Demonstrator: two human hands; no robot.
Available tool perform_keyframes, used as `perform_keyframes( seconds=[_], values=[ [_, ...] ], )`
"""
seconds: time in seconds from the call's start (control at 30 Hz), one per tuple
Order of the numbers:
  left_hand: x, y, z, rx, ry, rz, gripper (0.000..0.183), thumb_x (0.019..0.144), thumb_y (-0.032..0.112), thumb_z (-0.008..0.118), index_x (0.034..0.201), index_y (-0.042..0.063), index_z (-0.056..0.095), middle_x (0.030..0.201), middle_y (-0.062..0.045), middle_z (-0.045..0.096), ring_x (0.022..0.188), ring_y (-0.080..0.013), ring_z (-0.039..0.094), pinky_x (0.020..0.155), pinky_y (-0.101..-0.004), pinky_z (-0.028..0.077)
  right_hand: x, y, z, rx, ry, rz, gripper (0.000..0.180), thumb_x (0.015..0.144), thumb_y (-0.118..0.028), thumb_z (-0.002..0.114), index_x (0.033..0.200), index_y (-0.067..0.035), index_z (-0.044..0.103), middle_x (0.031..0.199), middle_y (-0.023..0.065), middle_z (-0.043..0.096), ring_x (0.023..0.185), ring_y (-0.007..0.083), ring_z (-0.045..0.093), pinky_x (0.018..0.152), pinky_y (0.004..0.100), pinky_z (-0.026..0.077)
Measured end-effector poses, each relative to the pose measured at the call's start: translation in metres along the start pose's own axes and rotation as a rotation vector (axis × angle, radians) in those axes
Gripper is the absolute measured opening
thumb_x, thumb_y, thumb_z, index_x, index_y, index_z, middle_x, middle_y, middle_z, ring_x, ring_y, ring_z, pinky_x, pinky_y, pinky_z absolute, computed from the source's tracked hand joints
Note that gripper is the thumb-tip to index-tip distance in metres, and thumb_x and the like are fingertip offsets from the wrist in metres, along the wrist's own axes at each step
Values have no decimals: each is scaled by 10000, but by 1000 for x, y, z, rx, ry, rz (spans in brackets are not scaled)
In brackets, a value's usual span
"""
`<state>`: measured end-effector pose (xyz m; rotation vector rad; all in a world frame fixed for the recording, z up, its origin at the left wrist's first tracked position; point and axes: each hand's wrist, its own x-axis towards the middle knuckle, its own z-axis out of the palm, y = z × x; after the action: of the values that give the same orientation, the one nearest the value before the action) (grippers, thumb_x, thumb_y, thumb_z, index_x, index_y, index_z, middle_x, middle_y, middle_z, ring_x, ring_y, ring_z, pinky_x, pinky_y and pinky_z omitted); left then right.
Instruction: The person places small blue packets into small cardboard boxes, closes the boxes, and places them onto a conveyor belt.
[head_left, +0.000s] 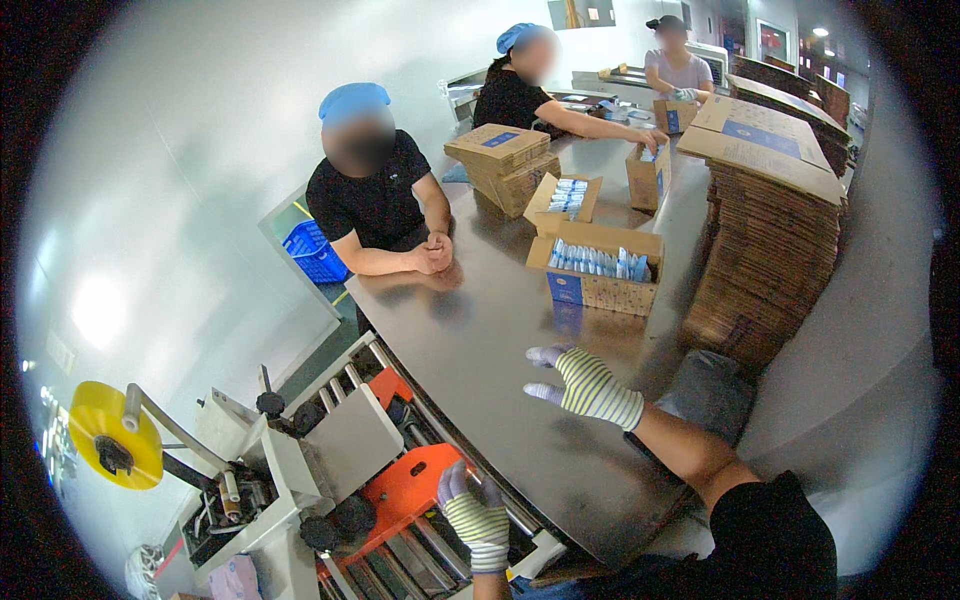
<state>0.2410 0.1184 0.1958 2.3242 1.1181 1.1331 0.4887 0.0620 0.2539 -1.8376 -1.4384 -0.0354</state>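
Note:
My left hand, in a striped knit glove, is over the roller bed of a carton sealing machine. Its fingertips are at the edge of an orange metal guard plate; whether they touch it cannot be told. My right hand, gloved alike, is above the stainless steel table, fingers spread and holding nothing. Beyond it stands an open cardboard carton with a row of white and blue packets. A second open carton with similar packets is just behind.
Flattened cartons are stacked high on the right, others at the table's far left. A dark plastic bag lies near my right forearm. A yellow tape roll sits on the sealer. One person leans at the table; two more work behind.

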Motion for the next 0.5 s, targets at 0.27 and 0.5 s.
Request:
perform_keyframes(
  seconds=[0.27, 0.5],
  values=[
    [-17, -2, -1, -15, -110, 45, 396, 766, 103, 654, 1144, 46, 552, 1039, -151, 578, 1000, -317, 530, 878, -424, 414, -8, 16, 3, 2, 56, 34, 436, 810, -375, 670, 1100, -54, 610, 834, 137, 649, 720, 272, 632, 680, 376, 509],
    [-28, -3, -4, -58, -113, 122, 267, 780, 65, 637, 1040, 51, 579, 881, -120, 610, 843, -315, 570, 764, -420, 456, 7, 8, -12, 125, 37, 228, 481, 822, -352, 679, 1174, -44, 565, 707, 114, 639, 628, 209, 614, 608, 349, 489]
  ],
)
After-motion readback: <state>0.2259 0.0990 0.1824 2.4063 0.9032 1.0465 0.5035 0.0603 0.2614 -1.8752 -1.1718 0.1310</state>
